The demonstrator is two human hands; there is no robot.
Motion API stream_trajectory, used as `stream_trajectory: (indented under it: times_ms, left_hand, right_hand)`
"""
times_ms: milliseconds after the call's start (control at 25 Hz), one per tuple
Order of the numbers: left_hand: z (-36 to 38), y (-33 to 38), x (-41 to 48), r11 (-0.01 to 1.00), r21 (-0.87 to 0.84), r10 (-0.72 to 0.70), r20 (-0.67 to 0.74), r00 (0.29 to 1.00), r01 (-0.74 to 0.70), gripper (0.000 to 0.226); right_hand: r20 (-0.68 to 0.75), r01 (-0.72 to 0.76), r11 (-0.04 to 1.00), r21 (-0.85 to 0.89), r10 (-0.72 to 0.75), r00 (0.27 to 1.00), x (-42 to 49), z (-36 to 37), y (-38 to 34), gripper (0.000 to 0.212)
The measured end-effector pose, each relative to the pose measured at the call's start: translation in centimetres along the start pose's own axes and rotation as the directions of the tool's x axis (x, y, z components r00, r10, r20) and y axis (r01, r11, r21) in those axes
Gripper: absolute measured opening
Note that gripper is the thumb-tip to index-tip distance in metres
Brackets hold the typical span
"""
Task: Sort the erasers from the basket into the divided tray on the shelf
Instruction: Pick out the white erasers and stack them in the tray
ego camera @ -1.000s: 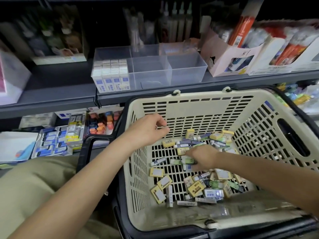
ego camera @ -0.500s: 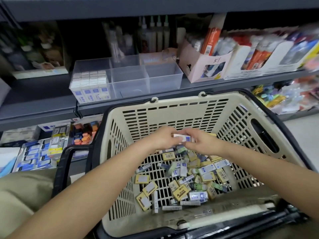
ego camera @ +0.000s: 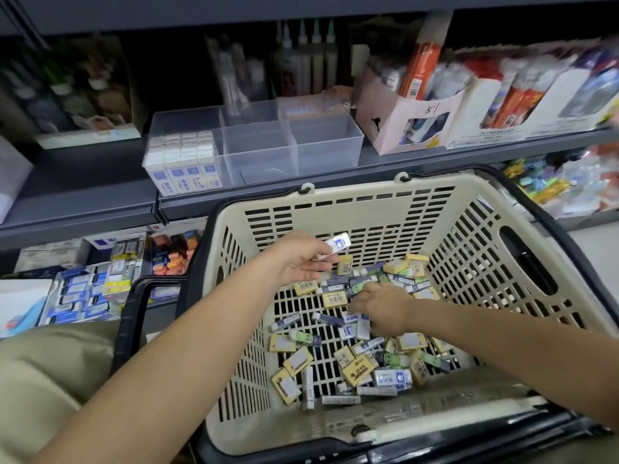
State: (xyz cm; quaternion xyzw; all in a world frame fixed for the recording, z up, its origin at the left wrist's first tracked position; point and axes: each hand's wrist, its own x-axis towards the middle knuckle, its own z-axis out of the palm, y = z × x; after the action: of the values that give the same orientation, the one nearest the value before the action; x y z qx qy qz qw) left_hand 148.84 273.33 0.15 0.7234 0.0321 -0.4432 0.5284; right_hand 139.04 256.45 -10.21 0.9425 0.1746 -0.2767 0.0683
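- The left hand point(ego camera: 301, 262) is raised above the basket point(ego camera: 351, 202), pinching a white-and-blue eraser point(ego camera: 336, 246) between thumb and fingertips. The remaining fingers are loosely extended beneath it.
- The right hand point(ego camera: 378, 306) is down in the loose erasers point(ego camera: 361, 360) on the basket floor, with its fingers curled into the heap. I cannot tell whether they have closed on one or are only raking through, because the fingertips are hidden.
- The divided tray point(ego camera: 328, 159) sits on the shelf point(ego camera: 100, 199) just behind the basket's far rim. Its left compartment holds packed white-and-blue erasers point(ego camera: 184, 162) standing upright in rows. The middle and right front compartments look bare.
- The step in hand seems to be carrying the held eraser up to the tray. It appears to match the stock in the left compartment (same white body and blue label), so it probably belongs there.
- To do it well, the hand should turn the eraser upright before it reaches the tray and slide it in with its label facing the same way as the others. Dropping it flat on top would break up the rows.
- The pinch is light and near one end of the eraser, so a firmer hold would guard against a slip over the basket rim.
- Many yellow, green and dark-sleeved erasers remain, so the sorting is far from finished.
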Motion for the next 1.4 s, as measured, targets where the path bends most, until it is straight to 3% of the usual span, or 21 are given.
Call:
stream_trajectory:
  times_ms: [80, 200, 360, 520, 680, 760, 840, 960, 1040, 1120, 1200, 1400]
  left_hand:
    - [0.0, 0.0, 0.1, 1.000, -0.022, 0.007, -0.011, 1.000, -0.008, 0.004]
    - [-0.1, 0.0, 0.0, 0.998, -0.060, 0.020, -0.011, 1.000, -0.020, 0.003]
    - [-0.1, 0.1, -0.1, 0.989, -0.143, 0.026, -0.002, 1.000, -0.026, 0.009]
    - [0.0, 0.1, -0.1, 0.984, -0.176, 0.026, -0.033, 0.999, -0.031, 0.019]
    - [-0.1, 0.0, 0.1, 0.983, -0.183, -0.037, -0.057, 0.998, 0.026, 0.025]
    - [0.1, -0.1, 0.1, 0.984, -0.171, -0.047, -0.038, 0.998, 0.040, 0.025]
    - [0.6, -0.2, 0.0, 0.998, -0.059, -0.035, -0.035, 0.999, 0.033, 0.023]
    - [1.2, -0.3, -0.3, 0.996, 0.054, -0.074, 0.025, 0.997, 0.073, 0.015]
    - [1.6, -0.2, -1.1, 0.991, -0.041, -0.116, 0.196, 0.974, 0.127, 0.013]
    - [1.7, -0.1, -1.5, 0.982, -0.110, -0.110, 0.322, 0.940, 0.152, 0.033]
    - [1.6, 0.4, -2.0, 0.969, -0.168, -0.108, 0.364, 0.925, 0.179, 0.048]
    - [0.5, 2.1, -4.3, 0.918, -0.350, -0.064, 0.337, 0.939, 0.188, 0.038]
  right_hand:
    - [-0.009, -0.046, 0.998, -0.045, 0.046, 0.999, 0.4, 0.2, 0.0, 0.050]
    - [0.036, -0.098, 0.995, -0.014, 0.099, 0.994, 0.7, 0.5, -0.3, 0.066]
    - [-0.041, -0.077, 0.995, -0.057, 0.075, 0.996, 0.8, 0.6, -0.6, 0.046]
    - [-0.030, -0.002, 0.987, -0.161, -0.003, 1.000, 0.8, 0.2, -0.7, 0.045]
    - [-0.119, -0.060, 0.997, 0.048, 0.066, 0.991, -0.2, -1.7, -0.1, 0.043]
    - [-0.159, -0.080, 0.989, 0.127, 0.100, 0.982, -1.1, -3.8, 0.4, 0.052]
    - [-0.190, -0.062, 0.986, 0.157, 0.092, 0.977, -2.4, -6.5, 0.8, 0.060]
    - [-0.241, 0.013, 0.980, 0.198, 0.036, 0.970, -4.6, -10.2, 1.0, 0.055]
    - [-0.264, 0.031, 0.978, 0.206, 0.025, 0.964, -5.7, -12.1, 0.6, 0.056]
    - [-0.298, 0.029, 0.969, 0.244, 0.047, 0.953, -6.2, -13.6, 0.2, 0.061]
    - [-0.336, 0.044, 0.952, 0.302, 0.063, 0.940, -6.7, -14.9, 0.0, 0.058]
    - [-0.414, 0.112, 0.789, 0.605, 0.191, 0.890, -7.4, -17.8, 0.5, 0.050]
